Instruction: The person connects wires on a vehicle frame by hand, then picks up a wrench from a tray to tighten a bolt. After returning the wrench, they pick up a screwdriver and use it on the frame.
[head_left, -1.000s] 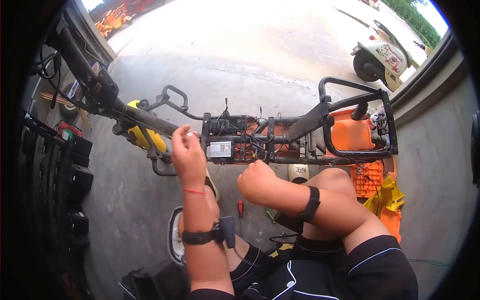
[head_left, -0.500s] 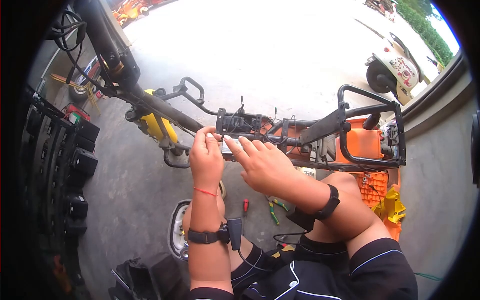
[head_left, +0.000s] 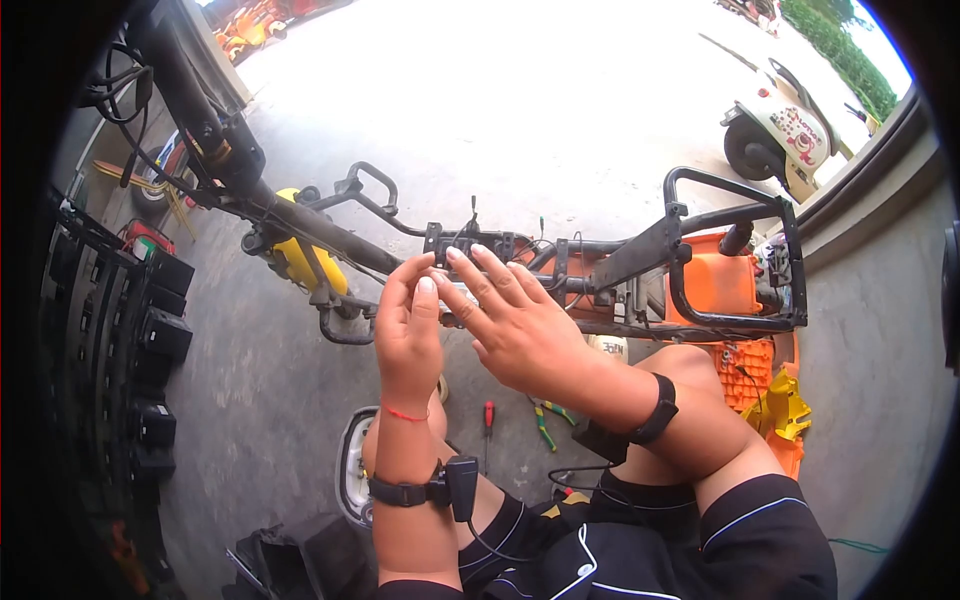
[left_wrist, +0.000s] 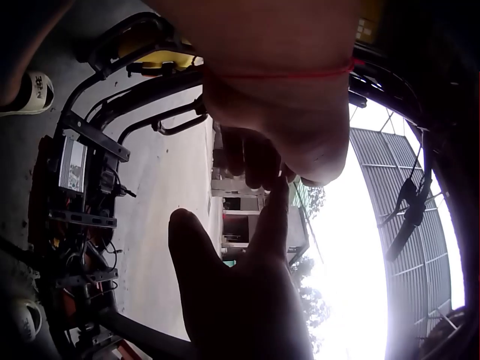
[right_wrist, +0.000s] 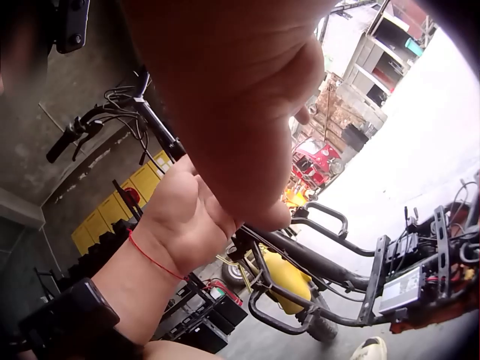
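Both hands are raised in front of the near side of a bare black scooter frame. My left hand, a red string at its wrist, has its fingers loosely bent. Spread and nearly straight, the fingers of my right hand reach across to the left fingertips; whether they touch is unclear. Nothing shows in either hand. Behind the fingers, the silver box on the frame is mostly covered in the head view; the left wrist view shows this silver box plainly, and so does the right wrist view, the silver box beside wires.
On the floor lie a red screwdriver and green-handled pliers. Orange panels and a yellow part are at the right. Black boxes line the left side. A white scooter stands outside.
My right hand, curled and apart a second ago, has uncurled and moved left to my left hand. Since half a second ago, both hands have kept nearly the same pose while the head view shifted slightly.
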